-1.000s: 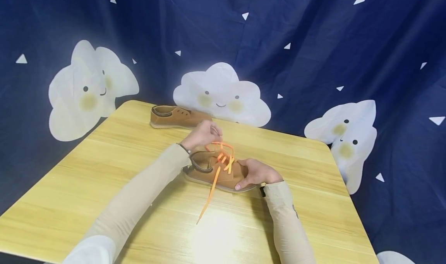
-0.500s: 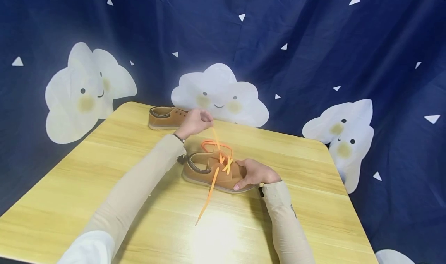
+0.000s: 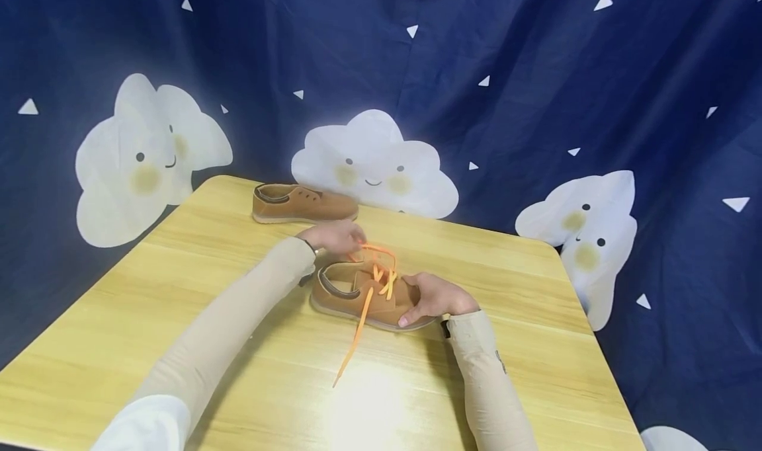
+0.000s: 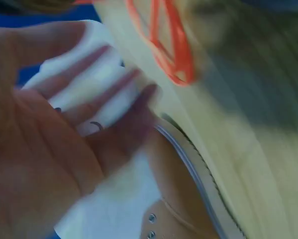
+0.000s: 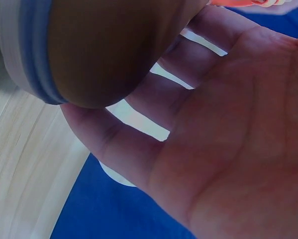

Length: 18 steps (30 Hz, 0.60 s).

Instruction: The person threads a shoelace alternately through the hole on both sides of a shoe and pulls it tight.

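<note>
A brown shoe stands in mid-table with its toe to the right, an orange lace threaded through its eyelets. One lace end trails toward the near edge; the other side lies in loops behind the shoe. My right hand grips the toe, thumb on the near side; in the right wrist view the fingers wrap around the toe cap. Just behind the shoe's opening is my left hand. Its blurred fingers look spread and hold nothing in the left wrist view, apart from the lace loop on the table.
A second brown shoe, no lace in its visible eyelets, rests at the table's far left edge, close behind my left hand. Beyond the wooden table hangs a dark blue curtain with cloud prints.
My left hand pulled a lace strand up and away, then let it go and came back down toward the shoe. The strand now lies behind the shoe. My right hand keeps its grip.
</note>
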Available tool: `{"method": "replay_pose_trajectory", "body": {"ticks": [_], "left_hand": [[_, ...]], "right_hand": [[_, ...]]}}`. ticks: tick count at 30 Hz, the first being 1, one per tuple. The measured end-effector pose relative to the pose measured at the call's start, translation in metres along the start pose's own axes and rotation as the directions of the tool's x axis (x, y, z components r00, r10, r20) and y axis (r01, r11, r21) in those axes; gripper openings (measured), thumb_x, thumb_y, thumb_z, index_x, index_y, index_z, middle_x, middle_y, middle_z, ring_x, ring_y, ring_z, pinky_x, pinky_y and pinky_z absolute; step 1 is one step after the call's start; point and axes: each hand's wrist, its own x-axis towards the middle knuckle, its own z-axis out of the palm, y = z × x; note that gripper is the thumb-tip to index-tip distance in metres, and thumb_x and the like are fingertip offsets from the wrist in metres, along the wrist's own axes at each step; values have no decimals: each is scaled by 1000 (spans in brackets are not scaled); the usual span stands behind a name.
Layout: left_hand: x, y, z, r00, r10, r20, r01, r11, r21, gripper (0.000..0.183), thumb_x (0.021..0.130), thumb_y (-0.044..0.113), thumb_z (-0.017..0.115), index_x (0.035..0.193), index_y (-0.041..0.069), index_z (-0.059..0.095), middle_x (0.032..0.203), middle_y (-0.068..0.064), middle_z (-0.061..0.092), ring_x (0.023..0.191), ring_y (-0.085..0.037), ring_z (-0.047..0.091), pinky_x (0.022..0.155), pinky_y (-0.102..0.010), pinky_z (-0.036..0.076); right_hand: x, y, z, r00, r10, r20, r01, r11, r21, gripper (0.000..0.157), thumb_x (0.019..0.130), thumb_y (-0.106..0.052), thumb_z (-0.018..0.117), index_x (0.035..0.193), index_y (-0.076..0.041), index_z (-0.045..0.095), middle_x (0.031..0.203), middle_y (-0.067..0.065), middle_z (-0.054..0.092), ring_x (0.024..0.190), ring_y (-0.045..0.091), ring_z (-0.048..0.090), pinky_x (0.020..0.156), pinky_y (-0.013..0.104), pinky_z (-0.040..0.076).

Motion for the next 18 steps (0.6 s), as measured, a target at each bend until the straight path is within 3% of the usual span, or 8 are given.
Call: {"method": "replay_pose_trajectory", "body": {"ticks": [3,6,8,11,14,18], "left_hand": [[0,9,-1,982,170,86,-162,983,-92,38,109,24,48,139,4,61,150,-16,57,140,-36,53,117,-52,43],[2,16,-1,953,256,164,-240,964,-116,35,110,27,46,131,7,66,154,-16,53,144,-34,48,120,-51,39],[3,17,0,944,273,186,-263,962,-77,32,110,28,46,121,10,69,151,-15,55,145,-32,48,122,-51,37],[3,15,2,950,252,183,-249,968,-39,27,110,28,48,110,11,69,136,-13,64,136,-28,54,122,-49,37],[2,11,4,960,230,160,-226,973,-43,25,109,27,49,110,10,68,120,-9,68,123,-24,59,117,-47,42],[3,7,6,969,221,111,-216,975,-54,25,108,25,51,112,7,68,119,-9,68,122,-26,61,113,-49,46]], "right_hand": [[1,0,0,1000,-24,7,24,1000,-2,84,76,-23,94,147,-3,53,129,5,70,117,19,65,109,43,48],[1,1,-1,999,-43,11,43,999,-7,83,77,-23,93,147,-3,54,129,5,71,117,18,66,108,42,49],[1,0,-1,999,-47,13,48,999,-11,82,77,-23,93,147,-3,54,129,5,71,117,19,66,109,42,49],[0,0,0,999,-43,11,44,999,-12,83,77,-24,93,147,-2,54,131,6,70,118,19,65,110,43,48],[0,-1,0,999,-31,9,31,999,-13,83,77,-24,93,147,-2,53,130,6,70,119,20,65,110,44,48],[-1,-1,0,1000,-13,-1,13,1000,-20,85,76,-24,93,147,-1,53,129,6,70,117,20,65,109,44,49]]}}
